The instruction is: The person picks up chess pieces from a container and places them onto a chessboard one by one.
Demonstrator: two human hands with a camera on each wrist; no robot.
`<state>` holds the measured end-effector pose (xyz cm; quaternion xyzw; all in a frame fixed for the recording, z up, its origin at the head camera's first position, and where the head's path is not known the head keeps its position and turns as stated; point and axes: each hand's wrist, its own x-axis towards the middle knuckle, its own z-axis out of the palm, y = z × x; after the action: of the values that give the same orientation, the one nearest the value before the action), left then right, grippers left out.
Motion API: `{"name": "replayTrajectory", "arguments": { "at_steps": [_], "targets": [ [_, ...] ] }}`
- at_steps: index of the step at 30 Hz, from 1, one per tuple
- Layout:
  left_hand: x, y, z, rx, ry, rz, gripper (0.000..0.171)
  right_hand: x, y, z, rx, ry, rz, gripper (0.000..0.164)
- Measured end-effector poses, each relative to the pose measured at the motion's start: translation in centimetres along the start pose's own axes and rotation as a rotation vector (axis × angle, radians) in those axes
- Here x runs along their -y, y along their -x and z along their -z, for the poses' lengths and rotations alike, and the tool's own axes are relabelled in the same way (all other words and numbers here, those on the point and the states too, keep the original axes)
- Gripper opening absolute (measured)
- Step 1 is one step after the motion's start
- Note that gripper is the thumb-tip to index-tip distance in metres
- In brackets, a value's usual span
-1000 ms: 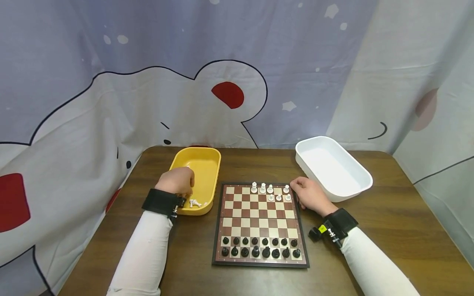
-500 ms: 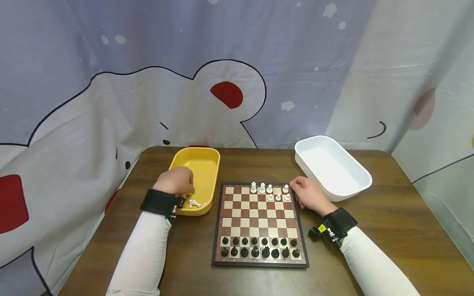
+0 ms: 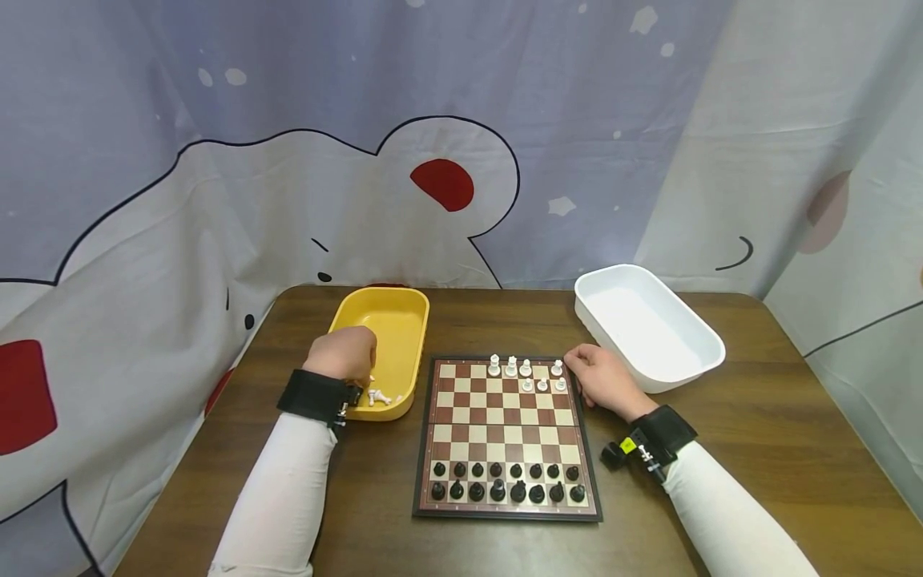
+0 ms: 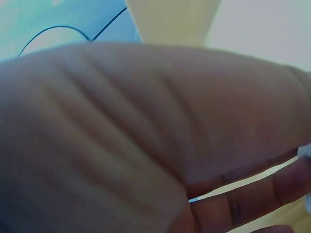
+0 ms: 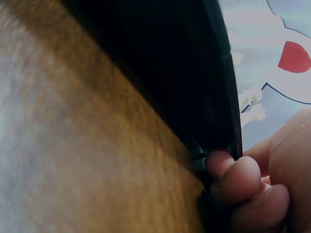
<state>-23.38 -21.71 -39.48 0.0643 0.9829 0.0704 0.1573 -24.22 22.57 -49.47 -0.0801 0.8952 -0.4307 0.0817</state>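
1. Left hand [image 3: 342, 353]: down inside the yellow tray [image 3: 395, 328], at its near left part. Fingers bent downward, tips mostly hidden. Left wrist view shows a white piece [image 4: 305, 151] at the fingers, cut off by the edge; can't tell if it's grasped or only touched.

2. Change here: hand sits a touch further right than half a second ago, and a bit of white now shows by the fingertips. Reads as sorting or picking among pieces, no lift yet.

3. Loose white pieces [image 3: 378, 396]: lying in the tray's near end, just beside the hand, same spot as before. Exact count unclear.

4. Chessboard [image 3: 501, 417]: centre of the table [image 3: 382, 497], unchanged. Standing white pieces [image 3: 511, 367] at the far side: four in the back row, three in front, all toward the right. Black pieces [image 3: 497, 490] fill two near rows. White side judged partly set, nothing added in this span.

5. Right hand [image 3: 604, 377]: hasn't moved. Thumb and curled fingers pinch the board's far right edge, likely steadying it.

6. White tray [image 3: 649, 320]: behind and right of that hand, unmoved.
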Motion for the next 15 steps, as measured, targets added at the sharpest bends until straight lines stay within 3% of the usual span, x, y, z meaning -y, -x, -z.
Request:
{"name": "replayTrajectory", "arguments": {
  "at_steps": [6, 15],
  "targets": [
    [-0.25, -0.18, -0.3, -0.018, -0.046, -0.02, 0.019, -0.14, -0.05, -0.01, -0.002, 0.002, -0.005, 0.037],
    [-0.15, -0.53, -0.43, -0.018, -0.019, -0.02, 0.017, -0.27, -0.18, 0.01, 0.002, 0.002, -0.02, 0.035]
  ]
}}
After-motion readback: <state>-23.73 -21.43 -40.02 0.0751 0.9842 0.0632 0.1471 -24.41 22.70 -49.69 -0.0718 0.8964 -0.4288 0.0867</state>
